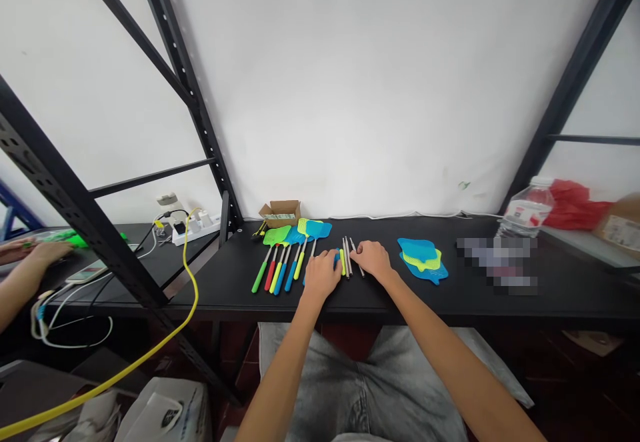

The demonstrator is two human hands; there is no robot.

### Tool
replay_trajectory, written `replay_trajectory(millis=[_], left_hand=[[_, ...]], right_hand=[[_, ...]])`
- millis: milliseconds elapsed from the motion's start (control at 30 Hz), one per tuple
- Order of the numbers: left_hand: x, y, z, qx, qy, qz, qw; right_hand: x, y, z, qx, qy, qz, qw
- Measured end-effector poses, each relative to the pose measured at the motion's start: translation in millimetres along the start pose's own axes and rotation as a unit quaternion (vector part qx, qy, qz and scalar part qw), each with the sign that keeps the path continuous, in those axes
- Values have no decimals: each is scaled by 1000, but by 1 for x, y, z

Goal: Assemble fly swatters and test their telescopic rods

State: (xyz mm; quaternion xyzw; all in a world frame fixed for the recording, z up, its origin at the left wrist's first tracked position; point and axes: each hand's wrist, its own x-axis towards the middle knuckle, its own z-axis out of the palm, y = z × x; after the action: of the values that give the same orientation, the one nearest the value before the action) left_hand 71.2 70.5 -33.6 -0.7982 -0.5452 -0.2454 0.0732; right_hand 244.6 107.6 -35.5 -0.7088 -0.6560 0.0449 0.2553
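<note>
Touching rod (353, 245) inside table edge (360, 310): right hand (373, 257), gap before swatter heads (419, 250).

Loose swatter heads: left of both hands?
No, the loose swatter heads lie on the black table to the right of the right hand.

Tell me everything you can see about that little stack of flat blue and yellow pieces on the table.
The stack shows a yellow-green piece sandwiched between blue ones. The pieces are thin and look like plastic; the visible surfaces of the yellow-green and lower blue pieces seem finely perforated. They lie flat and overlapping, slightly fanned, with a short stub at the near edge. They rest on the black table, right of the thin silver rods. Nothing else appears to touch them.
</note>
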Motion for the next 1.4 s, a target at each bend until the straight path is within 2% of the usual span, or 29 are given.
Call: replay_trajectory(millis=[167,300,500,867,1033,1267,1400], left_hand=[[0,0,-1,-10,-5,-3,1000],[0,0,-4,-13,-12,-6,1000],[0,3,-8,-7,-19,-17,1000],[-1,1,-5,-7,-16,-1,1000],[0,0,-4,-14,-21,-16,1000],[0,0,-5,-15,-26,-24,999],[1,0,-5,-17,-19,-23,999]], right_hand=[[2,6,0,33,8,-14,999],[6,14,-3,117,16,-12,993],[10,23,-6,245,31,-4,969],[12,27,-3,330,39,3,943],[13,31,0,390,52,9,919],[15,34,0,508,62,19,859],[14,34,-2,524,52,20,850]])
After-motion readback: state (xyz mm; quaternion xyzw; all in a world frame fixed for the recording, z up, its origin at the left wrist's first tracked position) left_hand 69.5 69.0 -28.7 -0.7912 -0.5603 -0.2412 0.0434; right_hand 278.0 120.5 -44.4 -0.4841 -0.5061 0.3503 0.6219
